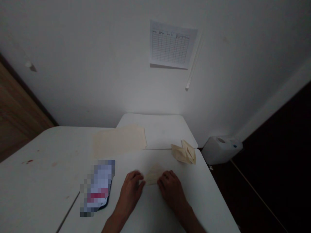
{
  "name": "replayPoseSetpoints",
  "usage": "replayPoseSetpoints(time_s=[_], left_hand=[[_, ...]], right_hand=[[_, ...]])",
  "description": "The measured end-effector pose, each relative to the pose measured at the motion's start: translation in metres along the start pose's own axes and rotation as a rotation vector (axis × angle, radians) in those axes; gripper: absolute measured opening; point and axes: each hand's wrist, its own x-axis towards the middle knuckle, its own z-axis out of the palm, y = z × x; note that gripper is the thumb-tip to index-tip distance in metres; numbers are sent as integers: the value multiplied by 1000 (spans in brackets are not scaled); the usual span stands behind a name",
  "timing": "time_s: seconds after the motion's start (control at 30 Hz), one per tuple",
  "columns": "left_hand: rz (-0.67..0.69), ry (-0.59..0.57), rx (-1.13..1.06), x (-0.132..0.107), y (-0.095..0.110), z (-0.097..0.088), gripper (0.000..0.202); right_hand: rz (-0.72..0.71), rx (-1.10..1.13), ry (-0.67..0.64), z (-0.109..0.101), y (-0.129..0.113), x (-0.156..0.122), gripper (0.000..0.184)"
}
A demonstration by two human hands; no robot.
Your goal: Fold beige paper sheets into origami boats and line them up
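Note:
A small folded piece of cream paper (153, 175) lies on the white table (43, 181) in front of me. My left hand (131, 189) pinches its left edge with curled fingers. My right hand (171, 187) presses and grips its right edge, fingers bent. Both hands rest on the tabletop. The fingertips partly cover the ends of the paper.
A stack of cream sheets (120, 139) lies further back. Finished folded paper shapes (184, 152) sit near the table's right edge. A blurred booklet (98, 186) lies to my left. A white chair seat (155, 129) stands behind; a white container (221, 149) is on the floor.

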Motion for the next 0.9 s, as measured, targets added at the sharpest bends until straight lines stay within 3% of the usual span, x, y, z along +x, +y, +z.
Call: replayPoseSetpoints(time_s=[0.17, 0.33, 0.6, 0.9], left_hand=[[-23, -7, 22, -1, -7, 5, 26], [-50, -12, 61, 0, -10, 9, 29], [-67, -14, 53, -2, -1, 2, 12], [69, -34, 61, -6, 12, -4, 25]], right_hand=[[-108, 99, -84, 1, -13, 13, 24], [-116, 108, -96, -2, -14, 14, 34], [-124, 115, -108, 0, -14, 13, 37], [-148, 72, -161, -2, -15, 15, 40]])
